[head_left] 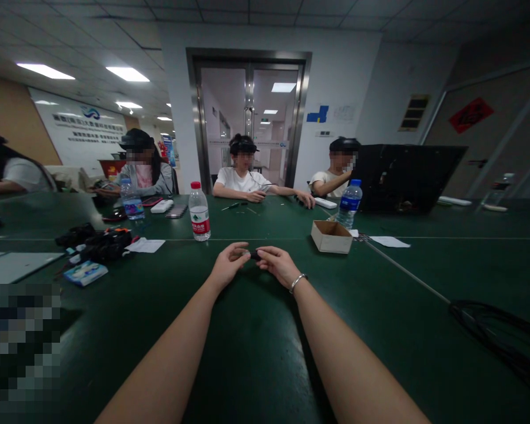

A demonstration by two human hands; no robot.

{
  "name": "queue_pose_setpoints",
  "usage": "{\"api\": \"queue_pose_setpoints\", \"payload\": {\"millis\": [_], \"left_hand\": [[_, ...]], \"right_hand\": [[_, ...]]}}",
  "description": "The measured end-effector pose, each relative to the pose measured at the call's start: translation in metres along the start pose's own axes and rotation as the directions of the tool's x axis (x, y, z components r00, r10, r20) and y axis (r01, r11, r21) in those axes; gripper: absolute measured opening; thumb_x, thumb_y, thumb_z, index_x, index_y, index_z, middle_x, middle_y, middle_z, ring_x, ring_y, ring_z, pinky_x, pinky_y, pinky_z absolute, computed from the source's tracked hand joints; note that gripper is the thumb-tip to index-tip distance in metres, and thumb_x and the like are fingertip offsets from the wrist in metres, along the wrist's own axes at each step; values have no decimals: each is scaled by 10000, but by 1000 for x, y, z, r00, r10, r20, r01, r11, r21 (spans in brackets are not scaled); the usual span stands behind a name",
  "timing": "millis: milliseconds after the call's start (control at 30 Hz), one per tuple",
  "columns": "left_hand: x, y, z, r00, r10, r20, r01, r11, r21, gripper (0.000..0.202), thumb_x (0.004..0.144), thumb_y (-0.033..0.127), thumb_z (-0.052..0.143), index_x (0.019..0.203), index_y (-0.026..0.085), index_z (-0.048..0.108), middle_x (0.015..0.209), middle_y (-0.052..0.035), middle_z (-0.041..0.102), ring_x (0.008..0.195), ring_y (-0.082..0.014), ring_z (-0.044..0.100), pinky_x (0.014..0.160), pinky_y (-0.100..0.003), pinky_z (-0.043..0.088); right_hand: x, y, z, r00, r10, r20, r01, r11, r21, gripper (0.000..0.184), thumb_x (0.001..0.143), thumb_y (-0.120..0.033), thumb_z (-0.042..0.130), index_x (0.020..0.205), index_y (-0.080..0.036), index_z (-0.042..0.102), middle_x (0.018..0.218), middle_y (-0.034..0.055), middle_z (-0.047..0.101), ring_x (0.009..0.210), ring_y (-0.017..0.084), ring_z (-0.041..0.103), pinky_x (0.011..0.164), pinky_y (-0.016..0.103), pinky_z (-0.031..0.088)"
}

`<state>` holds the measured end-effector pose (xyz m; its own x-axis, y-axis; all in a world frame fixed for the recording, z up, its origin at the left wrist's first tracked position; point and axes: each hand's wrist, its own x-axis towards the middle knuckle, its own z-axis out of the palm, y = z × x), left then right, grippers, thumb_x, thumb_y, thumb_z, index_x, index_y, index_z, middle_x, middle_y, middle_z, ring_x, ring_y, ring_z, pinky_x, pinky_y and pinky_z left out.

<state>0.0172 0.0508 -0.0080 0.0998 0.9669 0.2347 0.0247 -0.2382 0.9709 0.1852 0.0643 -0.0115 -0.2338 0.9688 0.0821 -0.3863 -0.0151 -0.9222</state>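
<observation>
A small dark object [254,255] is held between my two hands just above the green table, too small and dim to name. My left hand [228,264] has its thumb and fingers curled in at the object's left end. From the other side, my right hand [279,265], with a silver bracelet at the wrist, pinches the right end. My fingers partly cover the object. Ahead of my right hand stands an open cardboard box [331,242]. Ahead and to the left is a water bottle with a red cap [199,213].
A blue-capped bottle [350,205] stands behind the box. Black gear [103,242] and a blue-and-white packet [85,272] lie to the left. Coiled black cable [481,321] lies at the right. A large black screen [410,176] stands beyond. Several people sit around the table.
</observation>
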Motion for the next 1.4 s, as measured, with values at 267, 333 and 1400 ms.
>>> {"api": "queue_pose_setpoints", "payload": {"millis": [267,333,1400], "left_hand": [[4,-7,-2,997,-56,-49,61,992,111,398,702,508,580,814,126,600,703,-55,592,548,-110,538,423,-168,359],[2,-3,-2,1000,-6,-7,6,1000,26,421,642,396,672,991,182,573,886,-58,604,672,-121,570,505,-177,423],[2,-5,-1,987,-156,25,149,972,183,430,756,541,473,805,125,570,654,-40,564,516,-108,507,401,-174,322]], "right_hand": [[0,0,1,1000,-9,-3,9,1000,12,286,584,-206,796,809,-96,657,669,55,636,512,78,569,441,131,446],[0,0,1,1000,-9,-7,9,1000,18,287,584,-210,796,810,-97,658,675,55,635,510,74,562,436,130,436],[-2,-2,3,1000,9,17,-9,999,-48,291,582,-206,789,821,-101,661,685,45,630,539,82,563,466,152,443]]}}
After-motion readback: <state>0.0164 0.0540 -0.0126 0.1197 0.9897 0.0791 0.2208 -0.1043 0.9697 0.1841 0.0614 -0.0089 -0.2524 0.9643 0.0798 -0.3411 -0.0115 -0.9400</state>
